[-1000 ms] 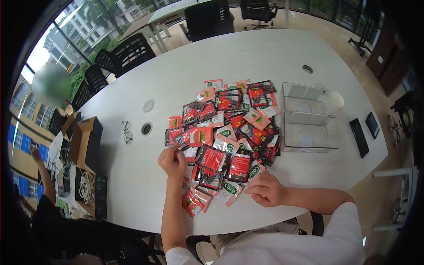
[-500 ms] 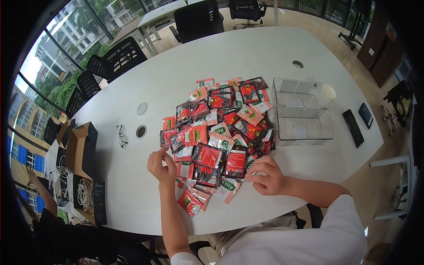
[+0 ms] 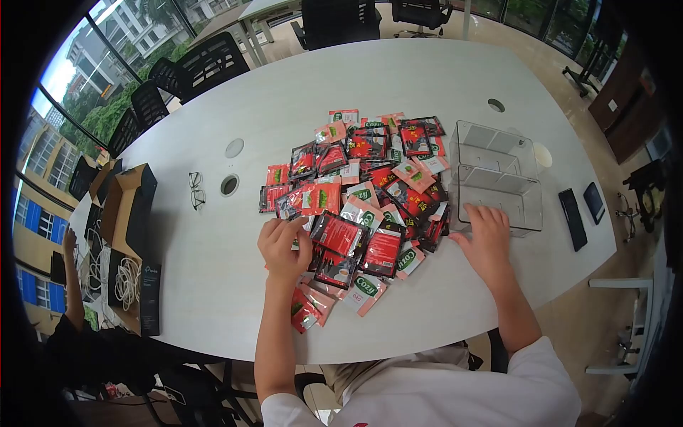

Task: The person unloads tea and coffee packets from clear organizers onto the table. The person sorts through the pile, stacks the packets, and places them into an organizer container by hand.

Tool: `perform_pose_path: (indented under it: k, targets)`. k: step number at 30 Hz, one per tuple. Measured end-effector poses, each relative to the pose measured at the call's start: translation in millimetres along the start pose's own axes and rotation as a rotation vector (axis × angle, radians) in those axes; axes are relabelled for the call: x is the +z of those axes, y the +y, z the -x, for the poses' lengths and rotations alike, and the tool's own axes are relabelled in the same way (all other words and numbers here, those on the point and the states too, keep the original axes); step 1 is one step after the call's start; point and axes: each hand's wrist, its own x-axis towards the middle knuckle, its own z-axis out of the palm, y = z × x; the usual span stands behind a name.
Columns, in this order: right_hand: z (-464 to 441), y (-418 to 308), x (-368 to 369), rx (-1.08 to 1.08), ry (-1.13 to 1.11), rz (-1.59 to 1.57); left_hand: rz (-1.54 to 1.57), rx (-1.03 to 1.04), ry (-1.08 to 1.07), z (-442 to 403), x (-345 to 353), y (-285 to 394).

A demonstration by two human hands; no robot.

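Packets beside curled left hand, open right hand at clear organizer.

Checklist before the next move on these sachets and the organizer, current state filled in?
1. Left hand at the sachet pile: ok; left hand at the near-left side of the sachet pile.
2. Left hand gripping a sachet: cannot tell.
3. Right hand at the organizer: ok; right hand by the near-left corner of the clear organizer.
4. Organizer free of sachets: ok, none visible inside.
5. Sachets separated by design: not ok, mixed and overlapping.
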Motion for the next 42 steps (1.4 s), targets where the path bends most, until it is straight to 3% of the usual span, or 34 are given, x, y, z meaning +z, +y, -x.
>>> perform_pose_path:
  k: [11,14,17,23,26,30,42]
  targets:
    - [14,-13,-38,-0.023,-0.123,-0.074,0.045,-0.123,0.077,6,0,-13]
    - [30,-47,-84,-0.167,-0.161,-0.01,0.069,-0.141,0.085,9,1,-14]
    - [39,-65,-112,-0.497,-0.43,-0.062,0.093,-0.156,0.079,8,5,-11]
    - [45,-108,-106,-1.035,-0.837,-0.167,0.115,-0.207,0.063,12,5,-13]
    - [59,-130,-93,-1.199,-0.865,-0.184,0.118,-0.202,0.055,13,5,-14]
    - [78,-149,-80,-1.289,-0.86,-0.141,0.122,-0.219,0.047,14,5,-14]
    - [84,-161,-58,-1.28,-0.837,-0.206,0.112,-0.176,-0.014,10,5,-5]
